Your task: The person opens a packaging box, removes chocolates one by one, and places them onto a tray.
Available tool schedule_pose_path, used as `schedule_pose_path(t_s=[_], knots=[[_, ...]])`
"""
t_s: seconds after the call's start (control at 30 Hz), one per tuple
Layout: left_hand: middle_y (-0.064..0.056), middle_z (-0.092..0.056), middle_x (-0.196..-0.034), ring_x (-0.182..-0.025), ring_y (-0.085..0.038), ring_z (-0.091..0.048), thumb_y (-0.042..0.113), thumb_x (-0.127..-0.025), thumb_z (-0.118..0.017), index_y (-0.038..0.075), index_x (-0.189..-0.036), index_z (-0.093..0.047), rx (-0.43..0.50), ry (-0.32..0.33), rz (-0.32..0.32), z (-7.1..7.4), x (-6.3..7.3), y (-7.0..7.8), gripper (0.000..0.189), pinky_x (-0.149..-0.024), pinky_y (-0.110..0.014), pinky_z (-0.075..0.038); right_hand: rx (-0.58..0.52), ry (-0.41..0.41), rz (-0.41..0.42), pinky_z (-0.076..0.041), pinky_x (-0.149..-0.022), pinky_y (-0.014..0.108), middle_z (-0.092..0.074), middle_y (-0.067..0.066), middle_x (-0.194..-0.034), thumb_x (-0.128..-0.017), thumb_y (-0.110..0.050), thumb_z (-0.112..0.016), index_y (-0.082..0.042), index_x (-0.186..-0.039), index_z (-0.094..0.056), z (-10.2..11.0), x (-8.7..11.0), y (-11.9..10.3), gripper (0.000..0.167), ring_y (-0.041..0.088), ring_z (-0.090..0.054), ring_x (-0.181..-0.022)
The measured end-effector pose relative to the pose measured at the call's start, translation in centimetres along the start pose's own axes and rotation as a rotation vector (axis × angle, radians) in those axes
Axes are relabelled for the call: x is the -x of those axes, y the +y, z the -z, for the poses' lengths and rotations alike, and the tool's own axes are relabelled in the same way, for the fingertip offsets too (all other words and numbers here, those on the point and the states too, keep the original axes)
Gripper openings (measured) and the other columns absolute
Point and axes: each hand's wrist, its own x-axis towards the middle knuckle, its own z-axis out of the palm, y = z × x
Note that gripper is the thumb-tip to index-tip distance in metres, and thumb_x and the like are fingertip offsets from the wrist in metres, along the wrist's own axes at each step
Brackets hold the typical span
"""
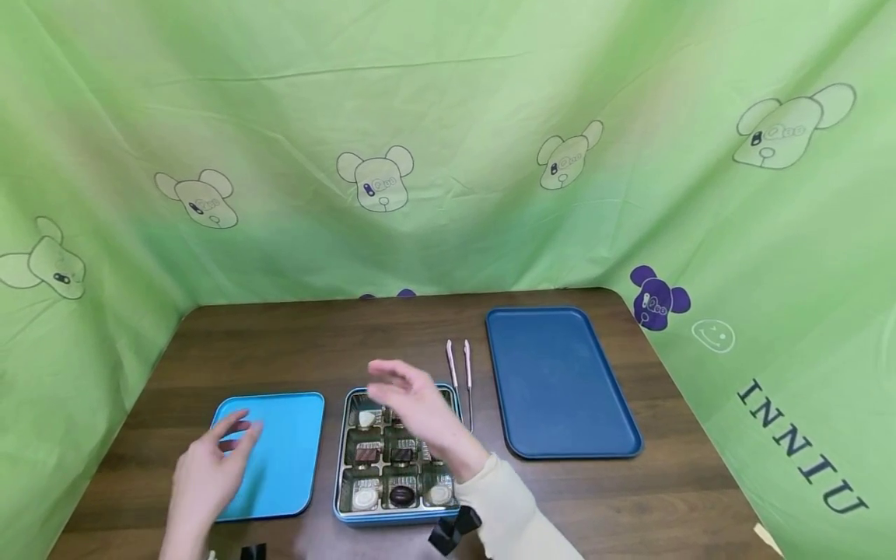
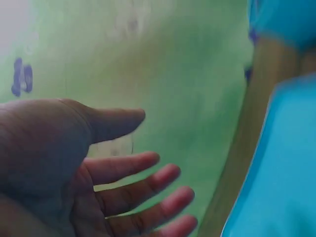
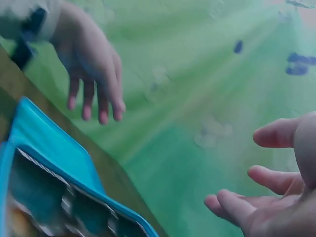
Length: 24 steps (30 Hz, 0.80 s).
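Observation:
My left hand (image 1: 210, 470) hovers at the left edge of a light blue tray (image 1: 287, 459), thumb and fingers apart and holding nothing. In the left wrist view the fingers of that hand (image 2: 64, 153) are spread. Above a blue chocolate box (image 1: 339, 474) is my right hand (image 1: 416, 404), also holding nothing, hiding part of the upper right compartments. In its sectioned insert I see white chocolates (image 1: 365, 495), a dark oval chocolate (image 1: 402, 496) and a brown square chocolate (image 1: 367, 453). The right wrist view shows my right hand (image 3: 276, 192) with its fingers loosely bent.
Two thin utensils with pink handles (image 1: 467, 364) lie beside the box, their metal ends pointing toward me. A larger dark blue tray (image 1: 563, 381) sits at the right of the wooden table (image 1: 336, 334). Green printed cloth (image 1: 455, 249) hangs around the back and sides.

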Motion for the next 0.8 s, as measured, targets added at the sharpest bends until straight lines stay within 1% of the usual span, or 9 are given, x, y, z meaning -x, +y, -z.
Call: schedule_pose_path(t_s=[0.03, 0.07, 0.13, 0.2, 0.3, 0.47, 0.53, 0.67, 0.8], knots=[[-0.016, -0.069, -0.125, -0.109, -0.036, -0.067, 0.043, -0.102, -0.059, 0.004, -0.139, -0.061, 0.037, -0.013, -0.032, -0.4, 0.2, 0.6, 0.053, -0.084, -0.044, -0.051, 0.013, 0.034, 0.013, -0.048, -0.102, 0.044, -0.057, 0.014, -0.143, -0.098, -0.020, -0.065, -0.006, -0.143, -0.054, 0.7, -0.2, 0.0, 0.048, 0.030, -0.060, -0.124], [-0.015, -0.069, -0.126, -0.109, -0.036, -0.068, 0.040, -0.101, -0.061, 0.005, -0.140, -0.060, 0.069, -0.024, -0.062, -0.9, 0.3, 1.1, 0.052, -0.085, -0.044, -0.053, 0.019, 0.069, 0.028, -0.045, -0.107, 0.046, -0.057, 0.016, -0.142, -0.098, -0.018, -0.065, -0.004, -0.143, -0.053, 1.4, -0.4, 0.1, 0.048, 0.031, -0.059, -0.125], [-0.017, -0.066, -0.131, -0.111, -0.036, -0.067, 0.037, -0.101, -0.063, 0.005, -0.143, -0.056, 0.132, -0.070, -0.082, -1.9, 0.5, 2.2, 0.053, -0.087, -0.047, -0.055, 0.030, 0.142, 0.039, -0.044, -0.108, 0.048, -0.058, 0.017, -0.140, -0.096, -0.015, -0.067, -0.003, -0.142, -0.053, 2.6, -0.7, 0.3, 0.049, 0.033, -0.059, -0.125], [-0.019, -0.062, -0.135, -0.113, -0.037, -0.066, 0.036, -0.101, -0.064, 0.006, -0.146, -0.052, 0.182, -0.114, -0.080, -2.9, 0.6, 3.1, 0.056, -0.089, -0.051, -0.055, 0.055, 0.223, 0.041, -0.044, -0.108, 0.049, -0.058, 0.017, -0.140, -0.095, -0.014, -0.070, -0.002, -0.141, -0.054, 3.8, -0.9, 0.6, 0.050, 0.034, -0.058, -0.126], [-0.021, -0.058, -0.139, -0.114, -0.038, -0.064, 0.036, -0.099, -0.066, 0.007, -0.149, -0.047, 0.213, -0.162, -0.070, -4.3, 1.0, 3.8, 0.061, -0.088, -0.052, -0.056, 0.102, 0.329, 0.031, -0.046, -0.105, 0.051, -0.058, 0.019, -0.139, -0.093, -0.014, -0.072, -0.002, -0.139, -0.056, 5.3, -1.1, 1.2, 0.050, 0.037, -0.058, -0.125], [-0.024, -0.054, -0.142, -0.116, -0.039, -0.062, 0.031, -0.098, -0.068, 0.005, -0.153, -0.040, 0.231, -0.210, -0.053, -6.0, 1.6, 4.4, 0.067, -0.085, -0.049, -0.057, 0.279, 0.482, -0.015, -0.053, -0.096, 0.050, -0.060, 0.023, -0.136, -0.090, -0.018, -0.076, -0.001, -0.137, -0.058, 7.6, -1.3, 2.9, 0.053, 0.040, -0.063, -0.118], [-0.025, -0.054, -0.142, -0.115, -0.038, -0.062, 0.027, -0.098, -0.069, 0.003, -0.154, -0.039, 0.239, -0.212, -0.062, -6.5, 1.7, 4.4, 0.068, -0.086, -0.050, -0.056, 0.362, 0.517, -0.042, -0.055, -0.091, 0.049, -0.060, 0.022, -0.136, -0.089, -0.022, -0.077, -0.001, -0.137, -0.058, 8.4, -1.3, 3.6, 0.056, 0.039, -0.066, -0.114], [-0.026, -0.058, -0.137, -0.110, -0.036, -0.065, 0.025, -0.097, -0.071, 0.002, -0.152, -0.041, 0.249, -0.207, -0.099, -7.4, 1.7, 4.3, 0.067, -0.086, -0.050, -0.056, 0.528, 0.540, -0.085, -0.055, -0.085, 0.049, -0.060, 0.021, -0.137, -0.089, -0.027, -0.077, -0.001, -0.140, -0.055, 9.4, -1.2, 4.7, 0.061, 0.036, -0.068, -0.108], [-0.023, -0.062, -0.131, -0.106, -0.033, -0.067, 0.024, -0.099, -0.068, 0.002, -0.150, -0.045, 0.256, -0.197, -0.103, -8.3, 1.7, 4.1, 0.060, -0.085, -0.047, -0.056, 0.688, 0.516, -0.124, -0.052, -0.088, 0.053, -0.062, 0.023, -0.132, -0.088, -0.032, -0.077, 0.000, -0.142, -0.052, 9.8, -1.5, 5.9, 0.068, 0.038, -0.066, -0.108]])
